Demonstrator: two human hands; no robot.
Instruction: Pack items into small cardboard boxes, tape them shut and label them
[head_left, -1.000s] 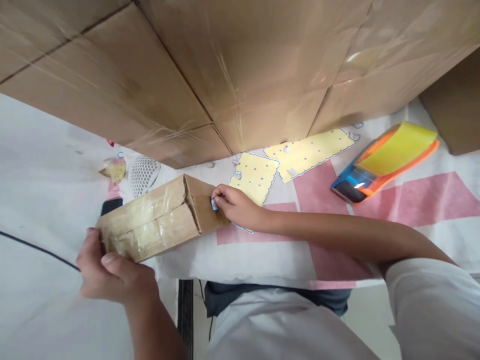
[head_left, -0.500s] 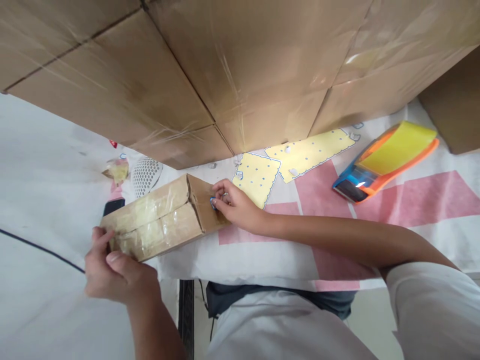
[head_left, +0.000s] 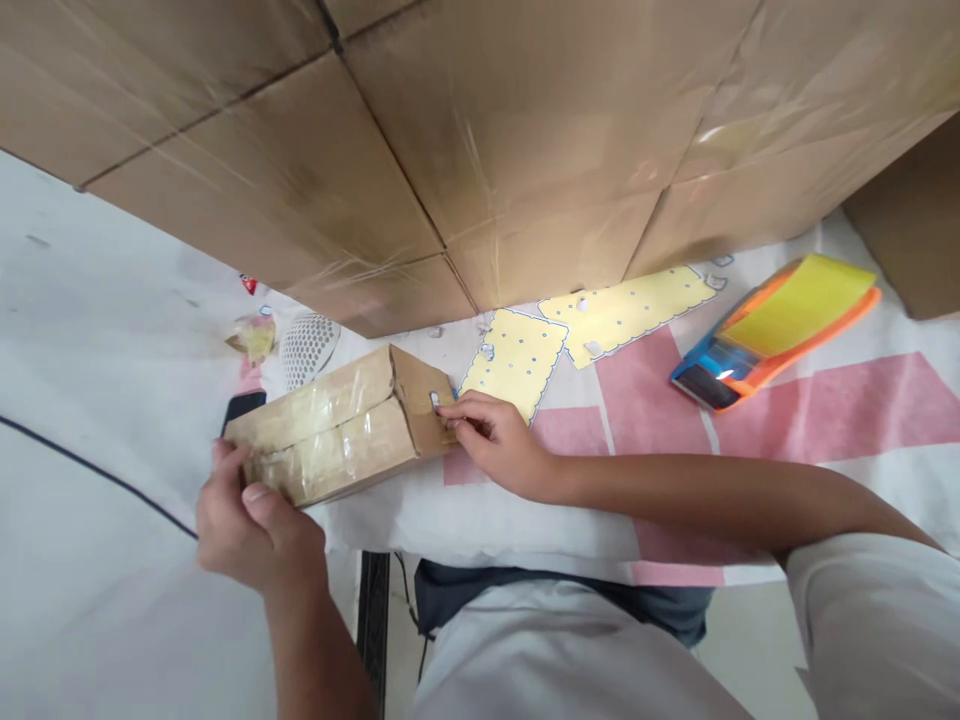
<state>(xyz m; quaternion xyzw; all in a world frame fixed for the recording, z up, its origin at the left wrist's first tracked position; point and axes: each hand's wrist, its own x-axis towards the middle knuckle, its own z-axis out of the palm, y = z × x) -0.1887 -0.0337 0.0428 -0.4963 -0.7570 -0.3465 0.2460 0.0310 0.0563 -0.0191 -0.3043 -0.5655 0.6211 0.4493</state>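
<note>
A small cardboard box (head_left: 330, 425), its top seam covered with shiny clear tape, lies tilted on the cloth in front of me. My left hand (head_left: 259, 520) grips its left end, thumb on top. At the right end face, my right hand (head_left: 495, 435) has thumb and forefinger pinched together. Just beside those fingertips, a small white and blue piece (head_left: 435, 401) sits on the cardboard. Whether the fingertips hold anything is too small to tell. Two yellow dotted paper cutouts lie behind my right hand, the nearer one (head_left: 517, 355) close to it.
Large taped cardboard boxes (head_left: 525, 150) rise along the back. An orange and blue tape dispenser (head_left: 776, 335) with yellow tape lies on the right. A white perforated dome (head_left: 309, 350), a dark object (head_left: 244, 408) and a black cable (head_left: 97, 475) are on the left. White paper scraps lie about.
The box and both hands appear slightly farther right, as does the whole view. My right fingers have shifted toward me on the end face, uncovering the small white and blue piece.
</note>
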